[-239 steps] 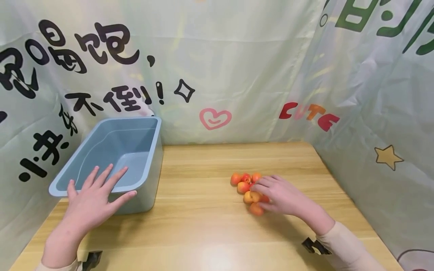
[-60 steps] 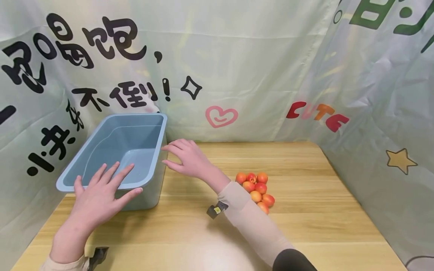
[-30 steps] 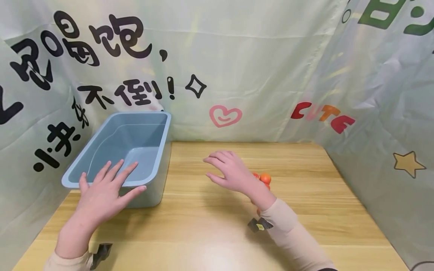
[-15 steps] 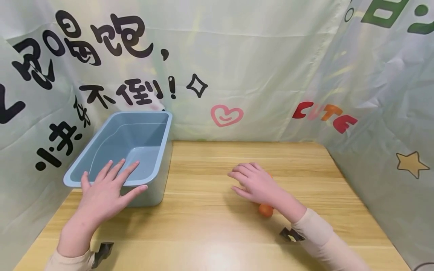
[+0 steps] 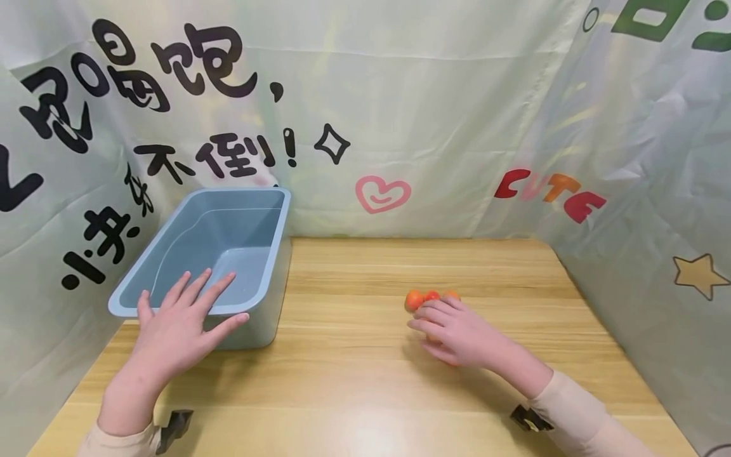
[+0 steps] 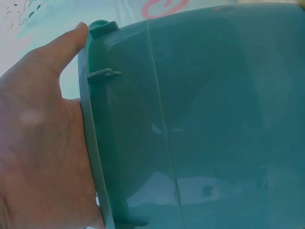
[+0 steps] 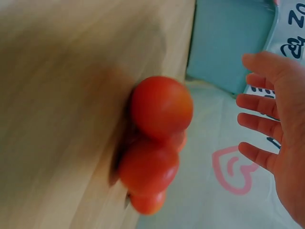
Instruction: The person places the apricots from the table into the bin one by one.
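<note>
A pale blue plastic bin (image 5: 279, 254) stands at the left of the wooden table. My left hand (image 5: 171, 333) rests at its near rim, fingers spread over the edge; the left wrist view shows the thumb along the rim and the bin's outer wall (image 6: 209, 114). Several small round orange-red fruits, like apricots (image 5: 414, 300), lie clustered on the right half of the table. Over them hovers my right hand (image 5: 471, 333), hiding most of the cluster in the head view. In the right wrist view its fingers are loosely extended, apart from the fruits (image 7: 162, 107), with nothing held.
Printed cloth (image 5: 411, 127) hangs behind the table and along both sides. The wooden tabletop (image 5: 342, 381) stretches between the bin and the fruits. The part of the bin floor that shows is bare; its near end is hidden by my left hand.
Two seconds ago my right hand was beside the bin's right wall; it has swung back right, over the fruits. My left hand stays at the rim. The head view has shifted slightly.
</note>
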`<state>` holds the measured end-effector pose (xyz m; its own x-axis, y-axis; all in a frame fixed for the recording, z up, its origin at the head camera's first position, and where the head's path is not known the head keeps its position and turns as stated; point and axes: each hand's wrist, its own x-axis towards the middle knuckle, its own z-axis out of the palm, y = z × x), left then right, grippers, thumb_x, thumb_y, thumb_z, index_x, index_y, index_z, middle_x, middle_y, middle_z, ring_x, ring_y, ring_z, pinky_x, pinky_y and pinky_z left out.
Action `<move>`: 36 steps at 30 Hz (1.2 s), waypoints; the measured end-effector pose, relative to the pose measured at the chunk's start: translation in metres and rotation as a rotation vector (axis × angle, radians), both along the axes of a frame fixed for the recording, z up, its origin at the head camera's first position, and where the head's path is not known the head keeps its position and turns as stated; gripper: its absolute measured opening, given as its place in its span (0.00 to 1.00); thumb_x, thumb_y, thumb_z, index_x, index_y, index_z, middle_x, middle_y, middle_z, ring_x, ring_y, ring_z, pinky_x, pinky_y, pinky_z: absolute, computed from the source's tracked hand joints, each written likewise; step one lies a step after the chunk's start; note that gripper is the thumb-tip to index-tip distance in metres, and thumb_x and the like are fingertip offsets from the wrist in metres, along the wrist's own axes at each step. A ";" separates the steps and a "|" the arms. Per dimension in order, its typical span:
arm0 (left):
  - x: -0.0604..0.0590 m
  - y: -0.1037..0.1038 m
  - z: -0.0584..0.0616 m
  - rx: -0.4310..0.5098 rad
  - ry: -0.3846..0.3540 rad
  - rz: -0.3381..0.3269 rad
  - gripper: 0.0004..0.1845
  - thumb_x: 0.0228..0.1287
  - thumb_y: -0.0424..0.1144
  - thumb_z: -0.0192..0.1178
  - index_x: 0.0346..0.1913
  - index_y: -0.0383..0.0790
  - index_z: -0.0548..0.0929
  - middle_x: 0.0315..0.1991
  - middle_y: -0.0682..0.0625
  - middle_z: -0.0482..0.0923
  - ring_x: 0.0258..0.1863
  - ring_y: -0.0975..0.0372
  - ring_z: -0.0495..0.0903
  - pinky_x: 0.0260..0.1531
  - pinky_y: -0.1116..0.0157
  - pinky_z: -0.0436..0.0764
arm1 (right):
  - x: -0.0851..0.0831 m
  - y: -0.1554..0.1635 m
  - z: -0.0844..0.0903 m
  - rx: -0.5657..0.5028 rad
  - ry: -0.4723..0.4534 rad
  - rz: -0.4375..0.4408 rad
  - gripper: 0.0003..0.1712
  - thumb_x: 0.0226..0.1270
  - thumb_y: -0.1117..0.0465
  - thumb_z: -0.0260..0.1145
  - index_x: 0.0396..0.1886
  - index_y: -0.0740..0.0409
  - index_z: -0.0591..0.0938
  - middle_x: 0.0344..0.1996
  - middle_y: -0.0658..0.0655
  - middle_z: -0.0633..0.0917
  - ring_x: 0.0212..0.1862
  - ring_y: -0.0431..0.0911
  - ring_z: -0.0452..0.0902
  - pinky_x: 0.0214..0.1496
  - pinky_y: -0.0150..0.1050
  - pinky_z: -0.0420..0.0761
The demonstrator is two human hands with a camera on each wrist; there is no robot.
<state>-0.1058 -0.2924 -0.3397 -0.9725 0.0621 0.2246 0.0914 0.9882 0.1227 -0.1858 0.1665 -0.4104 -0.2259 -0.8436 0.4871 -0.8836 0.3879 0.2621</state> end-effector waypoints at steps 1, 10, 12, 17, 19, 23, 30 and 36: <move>0.000 0.000 0.000 0.000 0.002 0.000 0.43 0.58 0.75 0.50 0.75 0.66 0.56 0.74 0.39 0.60 0.73 0.38 0.54 0.57 0.22 0.38 | 0.000 0.002 -0.001 -0.007 0.008 0.010 0.21 0.76 0.47 0.47 0.46 0.51 0.83 0.43 0.49 0.86 0.49 0.49 0.81 0.49 0.45 0.76; 0.000 0.000 0.000 -0.004 -0.001 -0.004 0.43 0.59 0.75 0.50 0.75 0.65 0.56 0.74 0.39 0.59 0.73 0.38 0.53 0.58 0.22 0.37 | 0.012 0.029 -0.009 0.037 -0.057 -0.064 0.17 0.54 0.50 0.72 0.43 0.47 0.83 0.43 0.48 0.85 0.49 0.45 0.79 0.50 0.48 0.76; 0.000 0.000 0.000 -0.004 0.000 -0.004 0.43 0.58 0.75 0.50 0.75 0.65 0.56 0.74 0.39 0.59 0.73 0.38 0.53 0.58 0.22 0.38 | 0.014 0.034 -0.011 0.051 -0.065 -0.089 0.22 0.49 0.49 0.75 0.45 0.46 0.83 0.43 0.47 0.84 0.49 0.45 0.78 0.49 0.49 0.77; 0.000 0.000 0.000 -0.002 0.010 -0.002 0.43 0.58 0.74 0.51 0.75 0.66 0.56 0.74 0.39 0.60 0.73 0.38 0.54 0.58 0.22 0.38 | 0.015 0.042 -0.016 0.064 -0.043 -0.102 0.24 0.47 0.47 0.77 0.45 0.46 0.84 0.42 0.49 0.86 0.47 0.47 0.80 0.46 0.49 0.77; 0.000 0.000 0.000 -0.002 0.008 -0.002 0.43 0.58 0.74 0.51 0.75 0.66 0.56 0.74 0.39 0.60 0.73 0.38 0.54 0.57 0.22 0.38 | 0.015 0.045 -0.017 0.074 -0.028 -0.101 0.25 0.45 0.47 0.78 0.45 0.47 0.84 0.42 0.50 0.86 0.47 0.47 0.80 0.46 0.48 0.77; 0.001 0.001 0.000 -0.002 0.002 0.000 0.43 0.59 0.74 0.51 0.75 0.65 0.56 0.74 0.38 0.60 0.73 0.38 0.53 0.57 0.22 0.38 | 0.015 0.049 -0.020 0.105 -0.025 -0.115 0.28 0.43 0.46 0.78 0.46 0.48 0.83 0.42 0.50 0.86 0.48 0.47 0.80 0.47 0.47 0.76; 0.001 0.001 0.000 -0.004 0.004 -0.002 0.43 0.59 0.74 0.51 0.76 0.65 0.56 0.74 0.39 0.59 0.73 0.38 0.54 0.57 0.22 0.38 | 0.016 0.049 -0.025 0.141 -0.043 -0.116 0.30 0.41 0.46 0.79 0.47 0.48 0.84 0.40 0.46 0.85 0.47 0.45 0.78 0.47 0.47 0.75; 0.000 0.000 0.000 -0.006 0.009 0.001 0.43 0.58 0.75 0.50 0.75 0.66 0.55 0.74 0.39 0.60 0.73 0.38 0.54 0.57 0.22 0.39 | 0.016 0.046 -0.027 0.131 -0.057 -0.112 0.28 0.40 0.49 0.80 0.46 0.46 0.84 0.38 0.43 0.83 0.46 0.43 0.76 0.46 0.46 0.75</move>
